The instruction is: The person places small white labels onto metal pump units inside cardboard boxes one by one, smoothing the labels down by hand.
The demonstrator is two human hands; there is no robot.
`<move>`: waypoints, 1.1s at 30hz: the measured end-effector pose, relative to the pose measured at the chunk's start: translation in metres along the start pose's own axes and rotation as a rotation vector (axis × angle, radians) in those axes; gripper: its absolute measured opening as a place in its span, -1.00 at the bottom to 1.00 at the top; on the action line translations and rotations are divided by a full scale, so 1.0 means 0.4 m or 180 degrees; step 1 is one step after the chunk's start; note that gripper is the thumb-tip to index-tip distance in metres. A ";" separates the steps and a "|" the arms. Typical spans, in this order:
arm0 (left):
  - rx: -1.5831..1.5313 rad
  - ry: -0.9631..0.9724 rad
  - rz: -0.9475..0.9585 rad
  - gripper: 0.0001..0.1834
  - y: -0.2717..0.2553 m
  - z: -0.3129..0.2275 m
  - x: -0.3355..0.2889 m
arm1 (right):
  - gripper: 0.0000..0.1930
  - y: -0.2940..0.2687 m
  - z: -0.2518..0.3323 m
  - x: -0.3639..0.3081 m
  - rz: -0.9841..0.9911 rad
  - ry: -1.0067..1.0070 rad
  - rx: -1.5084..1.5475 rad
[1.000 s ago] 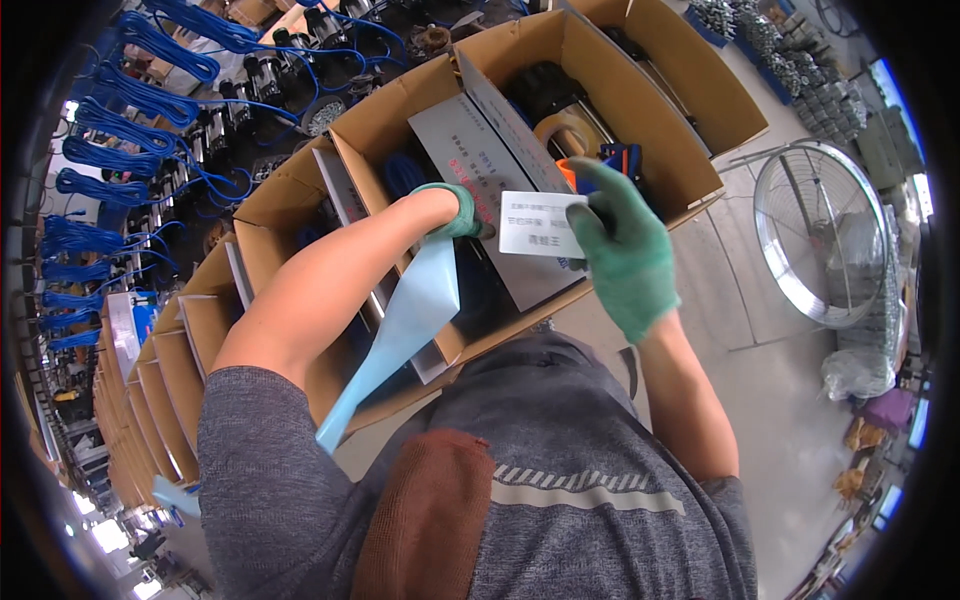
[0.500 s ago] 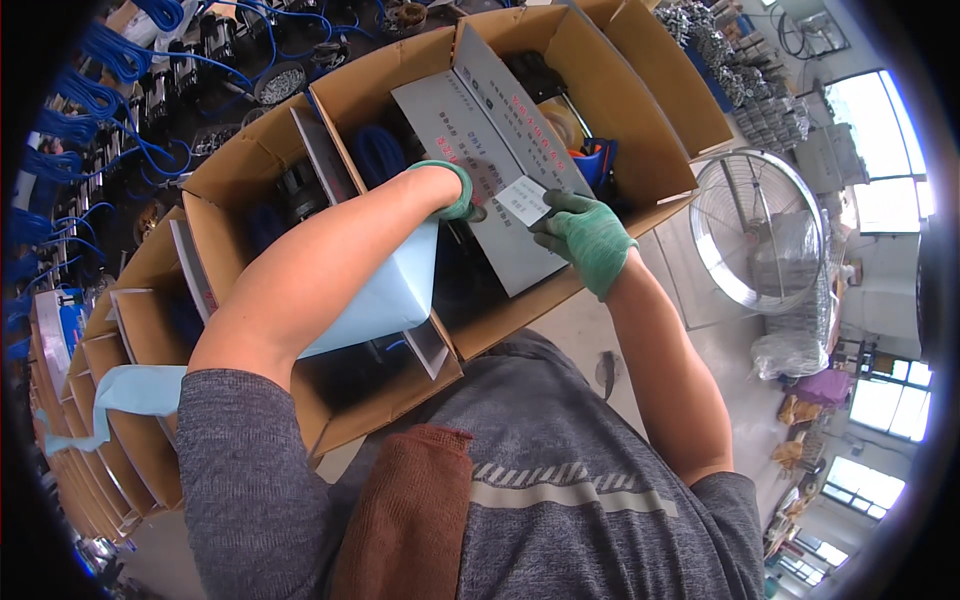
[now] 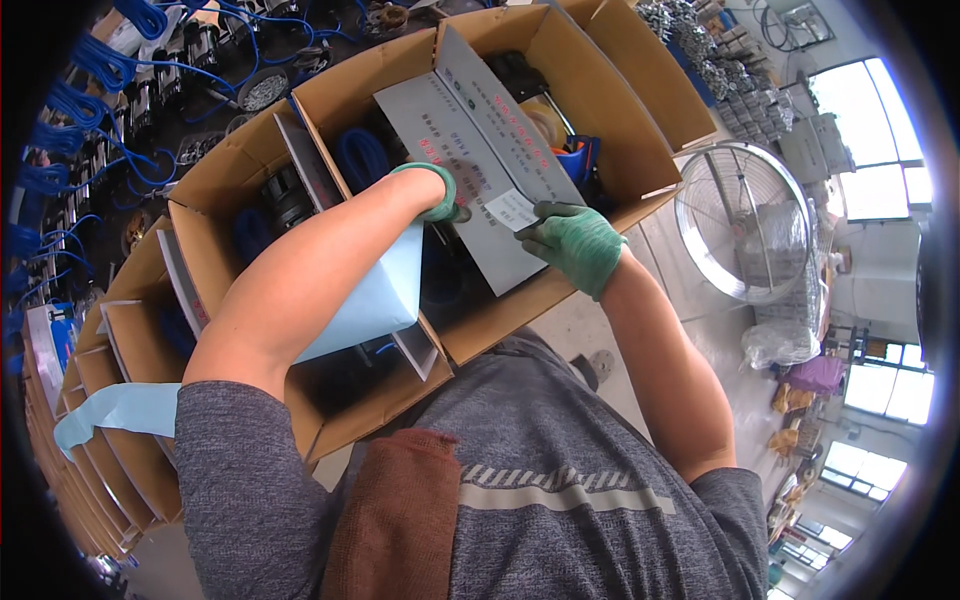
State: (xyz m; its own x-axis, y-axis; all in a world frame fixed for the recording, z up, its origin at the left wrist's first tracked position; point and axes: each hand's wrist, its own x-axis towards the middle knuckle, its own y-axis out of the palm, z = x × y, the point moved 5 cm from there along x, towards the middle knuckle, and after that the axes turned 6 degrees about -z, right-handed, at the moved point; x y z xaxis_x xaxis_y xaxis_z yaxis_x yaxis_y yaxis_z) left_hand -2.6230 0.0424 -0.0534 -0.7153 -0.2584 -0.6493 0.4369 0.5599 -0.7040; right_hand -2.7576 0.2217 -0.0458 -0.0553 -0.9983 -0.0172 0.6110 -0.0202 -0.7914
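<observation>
My right hand (image 3: 580, 243), in a green glove, pinches the edge of a small white label (image 3: 512, 211) with print on it. The label lies against a grey printed cardboard flap (image 3: 500, 255) inside an open brown carton (image 3: 640, 130). My left hand (image 3: 442, 196), also green-gloved, is bent over the flap close to the label. Its fingers are mostly hidden behind the wrist; one dark fingertip shows. From that hand a light-blue strip (image 3: 375, 310) hangs under my forearm, and its far end trails out left past my sleeve.
More open cartons (image 3: 225, 180) with grey dividers run in a row to the left. Coiled blue hoses (image 3: 362, 158) and an orange-and-blue part (image 3: 578, 158) sit inside the cartons. Beyond is a bench crowded with blue tubing (image 3: 105, 70). A large round fan (image 3: 745, 222) stands on the right.
The label has moved slightly down along the grey flap, and my right hand's fingers have drawn closer together at its edge. The whole view has shifted a little; the strip's trailing end has swung.
</observation>
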 end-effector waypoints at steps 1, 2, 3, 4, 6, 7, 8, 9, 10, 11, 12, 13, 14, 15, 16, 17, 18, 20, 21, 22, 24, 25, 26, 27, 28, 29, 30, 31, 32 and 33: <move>0.0005 0.0024 -0.0005 -0.37 -0.003 -0.003 -0.001 | -0.81 0.003 0.002 0.003 -0.0051 0.0199 0.0502; -0.0045 0.0078 -0.0082 -0.39 -0.003 -0.003 -0.004 | -0.81 -0.005 0.009 0.002 -0.0042 0.0185 0.0485; -0.0063 0.0110 -0.0119 -0.40 -0.003 -0.003 -0.005 | -0.81 -0.005 0.018 0.004 -0.0033 0.0172 0.0468; -0.0081 0.0142 -0.0155 -0.40 -0.003 -0.003 -0.005 | -0.81 -0.016 0.031 0.002 0.0037 -0.0056 -0.0067; -0.0039 0.0152 -0.0154 -0.39 0.000 -0.002 -0.005 | -0.82 -0.023 0.050 0.002 0.0116 -0.0344 -0.0683; -0.0014 0.0152 -0.0154 -0.39 0.000 -0.002 -0.004 | -0.83 -0.026 0.055 0.003 0.0125 -0.0403 -0.0763; 0.0015 0.0145 -0.0155 -0.38 -0.001 -0.002 -0.005 | -0.84 -0.028 0.064 0.003 0.0022 -0.0638 -0.0830; 0.0024 0.0118 -0.0144 -0.38 -0.002 -0.001 -0.004 | -0.85 -0.023 0.052 0.005 0.0144 -0.0401 -0.0775; 0.0033 0.0091 -0.0132 -0.38 -0.001 0.000 -0.003 | -0.86 -0.018 0.044 0.004 0.0156 -0.0336 -0.0705; 0.0021 0.0046 -0.0109 -0.37 0.000 0.002 -0.002 | -0.87 -0.019 0.043 0.002 0.0023 -0.0505 -0.0601; 0.0065 0.0087 -0.0129 -0.37 0.000 0.003 0.002 | -0.82 -0.006 0.009 0.005 0.0113 0.0220 0.0394; 0.0109 0.0128 -0.0149 -0.36 0.002 0.004 0.007 | -0.77 0.012 -0.015 0.008 0.0056 0.0713 0.1427; 0.0212 0.0256 -0.0212 -0.36 0.004 0.003 0.014 | -0.73 0.018 -0.030 0.003 0.0181 0.0869 0.1581; 0.0240 0.0306 -0.0238 -0.35 0.009 0.007 0.022 | -0.70 0.032 -0.041 0.003 0.0300 0.1031 0.1729; 0.0268 0.0356 -0.0264 -0.35 0.015 0.011 0.032 | -0.69 0.034 -0.044 0.000 0.0596 0.0847 0.0993; 0.0220 0.0331 -0.0245 -0.34 0.023 0.018 0.043 | -0.70 0.037 -0.039 0.003 0.0692 0.0669 0.0626; 0.0184 0.0314 -0.0221 -0.34 0.031 0.024 0.053 | -0.70 0.031 -0.034 0.004 0.0703 0.0695 0.0773; 0.0124 0.0285 -0.0168 -0.34 0.044 0.035 0.070 | -0.76 0.023 -0.014 0.016 0.0399 0.1119 0.1589; 0.0128 0.0259 -0.0151 -0.33 0.048 0.039 0.077 | -0.78 0.018 -0.007 0.019 0.0084 0.1633 0.2425; 0.0131 0.0234 -0.0134 -0.33 0.051 0.043 0.081 | -0.79 0.019 -0.007 0.007 -0.0176 0.2513 0.3026; 0.0166 0.0238 -0.0134 -0.33 0.051 0.042 0.083 | -0.79 0.019 0.018 -0.001 -0.0431 0.3431 0.3507; 0.0173 0.0244 -0.0133 -0.33 0.049 0.040 0.082 | -0.78 0.013 0.034 0.005 -0.0412 0.3458 0.3407; 0.0188 0.0259 -0.0134 -0.33 0.047 0.038 0.079 | -0.76 0.009 0.047 0.011 -0.0383 0.3435 0.3381; 0.0200 0.0271 -0.0134 -0.32 0.044 0.035 0.075 | -0.75 0.006 0.053 0.014 -0.0395 0.3512 0.3277; 0.0210 0.0279 -0.0135 -0.32 0.041 0.031 0.069 | -0.73 0.005 0.057 0.018 -0.0398 0.3531 0.3249; 0.0220 0.0282 -0.0140 -0.32 0.037 0.028 0.064 | -0.72 0.003 0.057 0.020 -0.0436 0.3591 0.3194; 0.0222 0.0293 -0.0139 -0.32 0.034 0.025 0.058 | -0.71 0.005 0.058 0.023 -0.0400 0.3579 0.3161; 0.0228 0.0294 -0.0140 -0.32 0.029 0.022 0.052 | -0.70 0.006 0.056 0.026 -0.0402 0.3603 0.3102; 0.0206 0.0296 -0.0143 -0.31 0.026 0.019 0.045 | -0.69 0.006 0.054 0.028 -0.0404 0.3624 0.3042; 0.0187 0.0298 -0.0135 -0.31 0.022 0.016 0.039 | -0.69 0.007 0.053 0.030 -0.0404 0.3645 0.2996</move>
State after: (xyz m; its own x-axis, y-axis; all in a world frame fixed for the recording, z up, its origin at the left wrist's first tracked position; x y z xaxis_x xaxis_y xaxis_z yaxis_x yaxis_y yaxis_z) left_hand -2.6270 0.0382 -0.0717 -0.7805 -0.2046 -0.5908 0.4344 0.5022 -0.7477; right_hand -2.7398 0.2085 -0.0350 -0.4488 -0.4122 -0.7929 0.8036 -0.5742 -0.1564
